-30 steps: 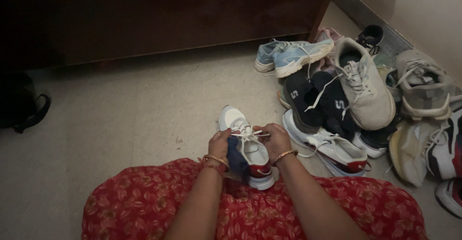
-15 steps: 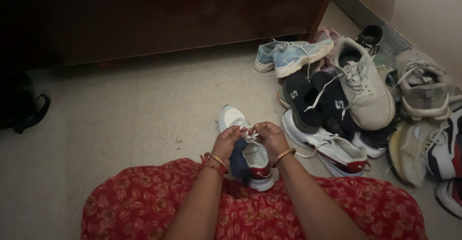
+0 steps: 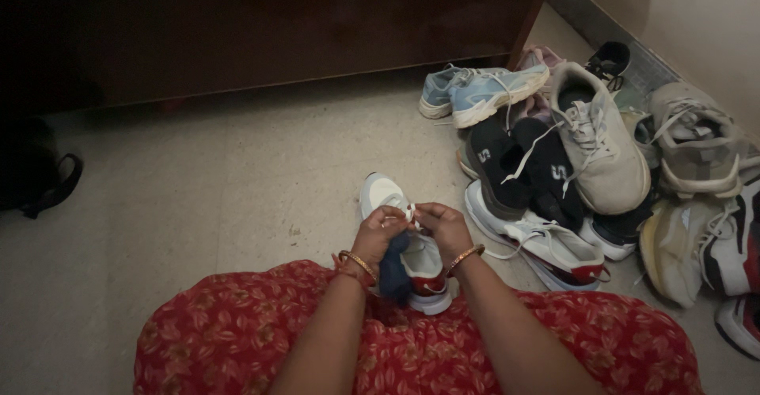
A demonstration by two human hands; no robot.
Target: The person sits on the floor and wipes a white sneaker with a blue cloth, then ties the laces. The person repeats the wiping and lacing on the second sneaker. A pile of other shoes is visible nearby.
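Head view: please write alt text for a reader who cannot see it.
Both hands, left hand and right hand, pinch the white laces of a white sneaker on the floor. A shoe pile lies to the right.

Laces of white sneaker (image 3: 404, 241): knot hidden under left hand (image 3: 378, 235) and right hand (image 3: 442, 229) | shoe at lower right (image 3: 740, 324): cut by frame edge | black bag (image 3: 32, 169): cut at left edge, too dark to identify | dark cabinet (image 3: 277, 23): top out of frame
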